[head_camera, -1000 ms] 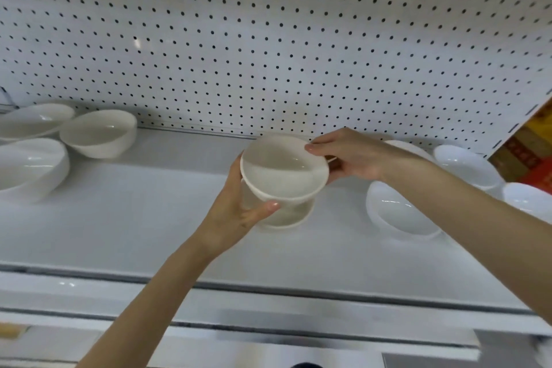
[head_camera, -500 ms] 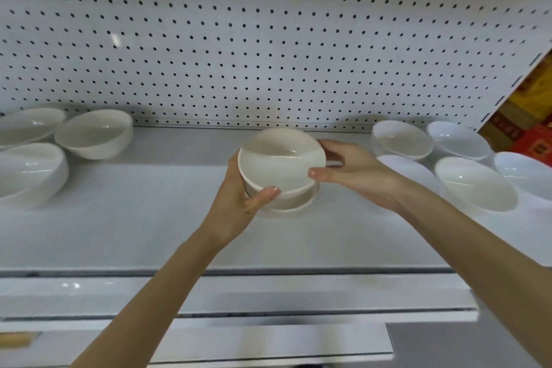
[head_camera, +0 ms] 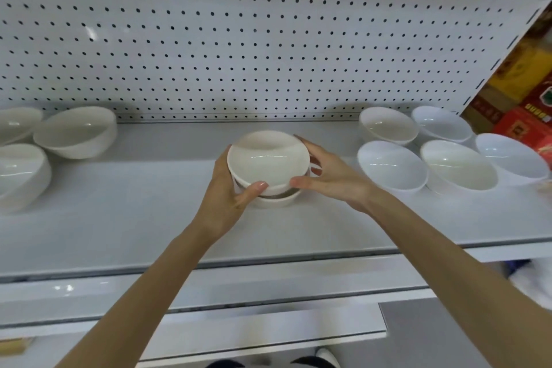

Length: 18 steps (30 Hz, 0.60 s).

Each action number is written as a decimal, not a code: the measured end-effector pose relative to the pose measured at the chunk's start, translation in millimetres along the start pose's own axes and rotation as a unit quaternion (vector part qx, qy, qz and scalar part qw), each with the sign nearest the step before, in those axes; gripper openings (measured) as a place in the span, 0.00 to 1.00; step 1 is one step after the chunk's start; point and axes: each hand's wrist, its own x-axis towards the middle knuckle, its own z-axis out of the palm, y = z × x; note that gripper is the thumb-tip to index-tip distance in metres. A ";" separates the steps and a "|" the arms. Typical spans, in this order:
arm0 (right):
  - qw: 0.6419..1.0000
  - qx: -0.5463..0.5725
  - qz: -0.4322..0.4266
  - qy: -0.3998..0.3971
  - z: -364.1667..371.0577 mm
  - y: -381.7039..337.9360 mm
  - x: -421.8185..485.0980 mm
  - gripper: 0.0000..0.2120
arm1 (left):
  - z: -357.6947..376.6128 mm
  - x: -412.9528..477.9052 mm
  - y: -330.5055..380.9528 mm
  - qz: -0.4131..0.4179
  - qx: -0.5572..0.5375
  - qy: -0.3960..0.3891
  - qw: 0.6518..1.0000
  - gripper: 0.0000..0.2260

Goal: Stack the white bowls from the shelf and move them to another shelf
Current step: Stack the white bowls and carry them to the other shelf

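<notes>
Left hand [head_camera: 227,197] and right hand [head_camera: 331,179] clasp a stack of bowls [head_camera: 268,164] between them on the shelf [head_camera: 149,203].

The left hand curls round the stack's left side with its thumb laid across the near wall of the top bowl. The right hand grips the right side, thumb at the front and fingers spread along the far edge. The top bowl sits nested and a little tilted in the bowl below it. Whether that lower bowl rests on the shelf or is just lifted I cannot tell. Well off to the left of the left hand lie three bowls [head_camera: 74,131]. To the right of the right hand five bowls [head_camera: 391,166] stand close together in two rows. Beyond both hands rises a pegboard [head_camera: 239,39], and past the five bowls are coloured boxes [head_camera: 531,92].
</notes>
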 end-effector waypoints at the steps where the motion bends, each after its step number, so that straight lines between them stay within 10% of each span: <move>1: 1.000 0.001 0.003 -0.002 1.0 0.9 0.8 0.40 | -0.3 0.0 -3.6 -0.003 0.001 0.000 1.000 0.34; 18: 0.998 0.040 0.035 -0.021 -33.3 23.9 -5.3 0.33 | 38.8 16.4 2.0 0.006 -0.028 -0.039 0.999 0.32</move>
